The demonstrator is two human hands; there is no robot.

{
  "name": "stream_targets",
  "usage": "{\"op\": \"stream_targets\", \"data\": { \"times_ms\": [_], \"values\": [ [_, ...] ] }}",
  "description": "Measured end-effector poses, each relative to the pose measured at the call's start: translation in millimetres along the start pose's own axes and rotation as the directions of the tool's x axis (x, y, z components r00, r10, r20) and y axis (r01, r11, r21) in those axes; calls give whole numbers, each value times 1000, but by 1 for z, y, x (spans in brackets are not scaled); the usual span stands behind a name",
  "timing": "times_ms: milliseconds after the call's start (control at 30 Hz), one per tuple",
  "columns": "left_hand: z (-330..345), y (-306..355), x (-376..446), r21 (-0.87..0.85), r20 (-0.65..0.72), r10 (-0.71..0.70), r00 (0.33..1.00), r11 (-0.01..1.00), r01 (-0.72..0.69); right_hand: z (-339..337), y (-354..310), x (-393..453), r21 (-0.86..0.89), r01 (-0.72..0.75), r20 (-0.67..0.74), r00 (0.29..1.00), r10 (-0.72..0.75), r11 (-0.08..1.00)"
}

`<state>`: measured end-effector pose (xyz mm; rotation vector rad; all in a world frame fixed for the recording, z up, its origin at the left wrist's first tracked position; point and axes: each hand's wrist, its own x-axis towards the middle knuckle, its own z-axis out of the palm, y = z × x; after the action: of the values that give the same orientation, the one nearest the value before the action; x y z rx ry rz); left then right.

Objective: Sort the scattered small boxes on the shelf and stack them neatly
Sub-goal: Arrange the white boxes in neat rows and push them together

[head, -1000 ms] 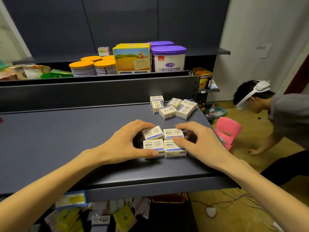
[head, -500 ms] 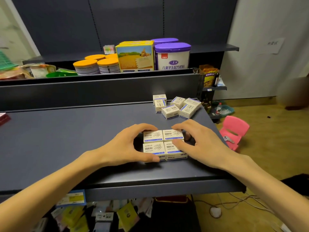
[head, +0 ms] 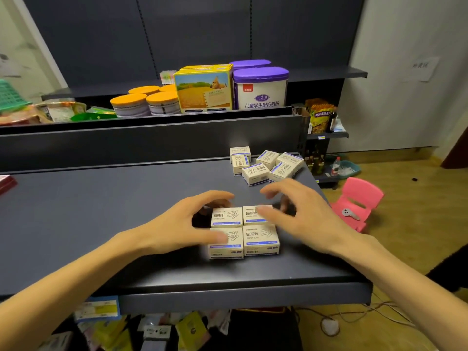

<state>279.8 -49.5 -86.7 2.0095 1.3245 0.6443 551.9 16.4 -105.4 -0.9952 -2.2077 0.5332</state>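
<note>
Four small boxes [head: 244, 230] sit squared in a two-by-two block near the shelf [head: 101, 224] front edge — left hand [head: 182, 226] and right hand [head: 301, 216] hover spread, holding nothing; the scattered boxes [head: 266, 165] behind are still unsorted — roughly half done

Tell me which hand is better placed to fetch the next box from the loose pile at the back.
Probably the right hand. The loose pile lies at the shelf's back right, just beyond its fingers. The left hand sits further away, its thumb on the block of four.
</note>
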Motion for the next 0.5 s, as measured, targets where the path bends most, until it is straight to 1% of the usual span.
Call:
{"op": "stream_targets", "data": {
  "times_ms": [33,67,100,133,200,267,367,433,500],
  "values": [
    [-2,1,5,-30,-33,-9,999,1000,8,-2,5,6,14,-2,-103,995,3,1000],
    [-4,2,12,-40,-87,-18,996,999,14,-5,13,13,-13,-12,-199,980,9,1000],
    [-7,2,21,-24,-141,-29,990,999,26,-8,20,21,-62,-41,-259,966,23,997],
    [-10,1,31,7,-180,-38,983,999,40,-11,28,29,-108,-82,-282,958,49,991],
    [-15,-3,54,95,-221,-22,975,995,44,-14,40,41,-179,-170,-271,955,117,969],
    [-16,-8,76,210,-239,14,971,977,38,-11,46,50,-227,-220,-256,953,159,949],
    [-12,-10,100,349,-240,71,968,937,18,-2,51,57,-291,-200,-204,968,144,935],
    [-9,-9,111,435,-249,113,962,901,7,0,54,59,-323,-185,-198,972,125,928],
    [-8,-6,118,493,-258,142,956,870,4,0,55,59,-297,-162,-194,975,106,941]
  ]
}}
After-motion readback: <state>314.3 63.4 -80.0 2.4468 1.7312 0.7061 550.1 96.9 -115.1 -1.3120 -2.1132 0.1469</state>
